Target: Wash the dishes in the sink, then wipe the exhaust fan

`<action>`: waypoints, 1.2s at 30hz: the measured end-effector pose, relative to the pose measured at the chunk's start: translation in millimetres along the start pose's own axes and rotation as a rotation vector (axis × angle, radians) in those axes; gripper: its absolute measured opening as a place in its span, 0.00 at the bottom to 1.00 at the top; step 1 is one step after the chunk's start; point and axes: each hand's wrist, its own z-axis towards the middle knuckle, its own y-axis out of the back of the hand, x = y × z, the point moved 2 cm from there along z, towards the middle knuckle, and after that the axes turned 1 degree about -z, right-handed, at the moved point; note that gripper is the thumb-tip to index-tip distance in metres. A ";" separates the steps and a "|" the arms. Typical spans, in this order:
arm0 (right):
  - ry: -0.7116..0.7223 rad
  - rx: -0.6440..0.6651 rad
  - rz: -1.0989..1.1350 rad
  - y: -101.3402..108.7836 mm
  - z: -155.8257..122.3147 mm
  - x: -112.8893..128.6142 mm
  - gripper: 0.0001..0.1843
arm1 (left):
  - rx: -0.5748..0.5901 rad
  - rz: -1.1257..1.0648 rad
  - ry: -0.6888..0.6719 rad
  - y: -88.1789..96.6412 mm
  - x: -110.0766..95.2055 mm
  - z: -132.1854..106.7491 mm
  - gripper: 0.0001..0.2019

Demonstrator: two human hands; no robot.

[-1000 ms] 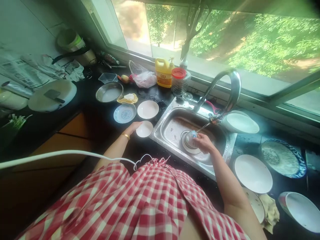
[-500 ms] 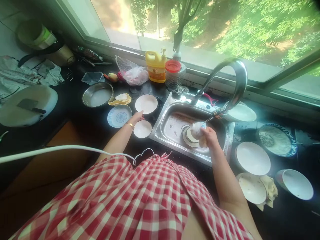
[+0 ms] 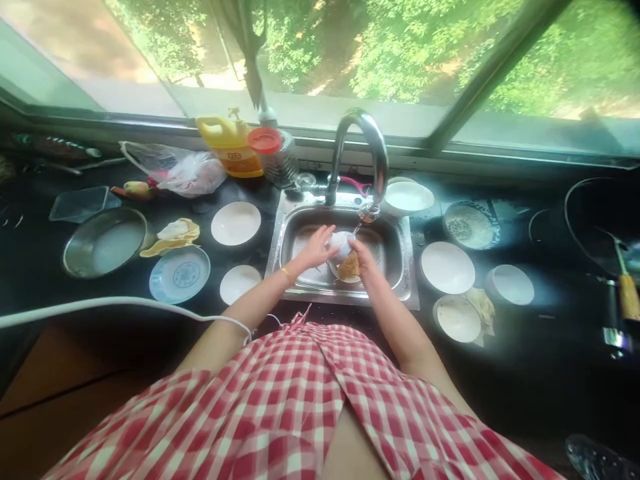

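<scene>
Over the metal sink (image 3: 287, 293), my right hand (image 3: 364, 257) is closed on a small rounded white-and-blue thing (image 3: 341, 244); its kind is hard to make out. Below it, a brown cloth or pad (image 3: 349, 267) hangs by the same fingers. My left hand (image 3: 316, 248), fingers apart, is at the left side of the white-and-blue thing; whether it touches is unclear. The curved faucet (image 3: 383, 160) rises behind, with a thin stream of water by my right hand. Part of a pale round dish shows beneath the cloth in the basin.
Left of the sink lie two white plates (image 3: 236, 223), a blue-patterned plate (image 3: 180, 275), a yellowish cloth (image 3: 175, 237) and a metal basin (image 3: 83, 250). A yellow detergent jug (image 3: 233, 147) and red-lidded jar (image 3: 280, 160) stand behind. Several bowls and plates (image 3: 447, 267) are on the right.
My left hand has left the white plates on the left and come over the sink beside my right hand. The view has swung right; my right hand still holds the white-and-blue thing.
</scene>
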 end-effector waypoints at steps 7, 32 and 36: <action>-0.015 -0.008 0.230 1.1 7.2 -9.8 0.16 | 0.017 -0.275 0.299 -62.4 -24.6 26.9 0.29; 0.070 -0.102 -0.291 -2.2 33.8 12.4 0.13 | -0.028 -0.004 0.426 -52.3 -11.0 42.8 0.24; 0.201 0.246 -0.313 -11.3 27.9 7.2 0.09 | 0.025 0.084 0.248 -28.8 -13.3 44.3 0.18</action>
